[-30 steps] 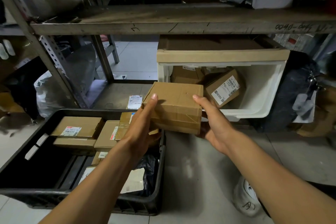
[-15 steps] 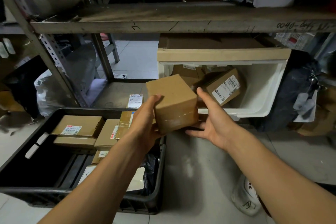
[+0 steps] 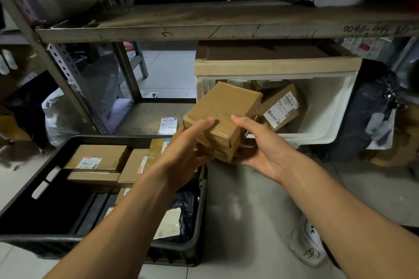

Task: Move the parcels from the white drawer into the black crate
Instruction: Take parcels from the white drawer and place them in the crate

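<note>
Left hand [image 3: 181, 154] and right hand [image 3: 260, 149] clasped on either side of a brown parcel [image 3: 223, 118], thumbs on top, fingers beneath. Just beyond the right hand: white drawer [image 3: 326, 106] with a labelled parcel [image 3: 282, 106] inside. Below the left hand: black crate [image 3: 197, 244] on the floor, more boxed parcels [image 3: 99, 157] within.

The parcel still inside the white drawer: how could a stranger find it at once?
Find the white drawer under the metal shelf. Inside leans a brown parcel. Unlike the plain held box, it shows a white barcode label.
</note>
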Demonstrator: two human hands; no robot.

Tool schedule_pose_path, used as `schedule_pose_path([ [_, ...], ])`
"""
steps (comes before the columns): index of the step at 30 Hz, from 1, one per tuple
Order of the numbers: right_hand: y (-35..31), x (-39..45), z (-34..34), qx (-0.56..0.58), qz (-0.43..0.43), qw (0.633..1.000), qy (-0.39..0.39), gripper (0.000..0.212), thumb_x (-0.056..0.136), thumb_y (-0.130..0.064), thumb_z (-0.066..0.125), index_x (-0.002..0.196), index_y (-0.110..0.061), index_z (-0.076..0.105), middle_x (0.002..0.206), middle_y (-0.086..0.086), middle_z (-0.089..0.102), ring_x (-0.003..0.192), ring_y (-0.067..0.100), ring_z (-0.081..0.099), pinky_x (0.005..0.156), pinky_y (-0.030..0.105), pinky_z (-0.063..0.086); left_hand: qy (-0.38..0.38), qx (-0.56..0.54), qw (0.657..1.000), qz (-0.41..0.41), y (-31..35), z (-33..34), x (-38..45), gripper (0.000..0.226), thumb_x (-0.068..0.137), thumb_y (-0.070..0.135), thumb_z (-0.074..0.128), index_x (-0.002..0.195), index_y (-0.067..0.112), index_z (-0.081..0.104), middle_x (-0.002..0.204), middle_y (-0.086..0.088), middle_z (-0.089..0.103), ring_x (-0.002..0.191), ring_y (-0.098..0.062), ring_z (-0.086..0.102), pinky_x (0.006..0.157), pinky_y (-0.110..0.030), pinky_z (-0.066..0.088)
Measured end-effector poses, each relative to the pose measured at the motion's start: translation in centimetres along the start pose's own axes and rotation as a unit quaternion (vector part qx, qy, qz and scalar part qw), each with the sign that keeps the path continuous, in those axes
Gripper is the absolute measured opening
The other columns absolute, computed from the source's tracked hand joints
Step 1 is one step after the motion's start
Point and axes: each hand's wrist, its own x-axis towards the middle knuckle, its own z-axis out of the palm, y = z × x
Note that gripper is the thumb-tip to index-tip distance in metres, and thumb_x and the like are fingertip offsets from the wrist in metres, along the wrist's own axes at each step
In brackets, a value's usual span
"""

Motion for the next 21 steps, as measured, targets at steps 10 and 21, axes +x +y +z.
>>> schedule_pose_path([
  [10,-0.3,-0.6,0.1,-0.03,-0.016,0.997,0.073,0.051,0.085,-0.039,0.075,0.129,-0.03,0.051,0.125,0.005,0.062,0.115,0.027,0.062,0.08,0.052,0.06,0.071,-0.014,0.997,-0.01,-0.2,-1.3,0.3,0.039,0.092,0.047,0.061,0.12,0.021,0.061,0.121,-0.013,0.062,0.103,-0.033,0.067,0.089,-0.046,0.056],
  [21,-0.4,-0.7,-0.3,-0.073,0.0,0.997,0.026,0.031,0.085,-0.057,0.067,0.109,-0.04,0.057,0.128,0.002,0.061,0.121,0.027,0.058,0.102,0.058,0.048,0.123,-0.081,0.989,0.01,-0.7,-2.3,1.0,0.038,0.09,0.031,0.064,0.123,0.016,0.053,0.114,-0.013,0.052,0.101,-0.03,0.055,0.088,-0.045,0.052],
])
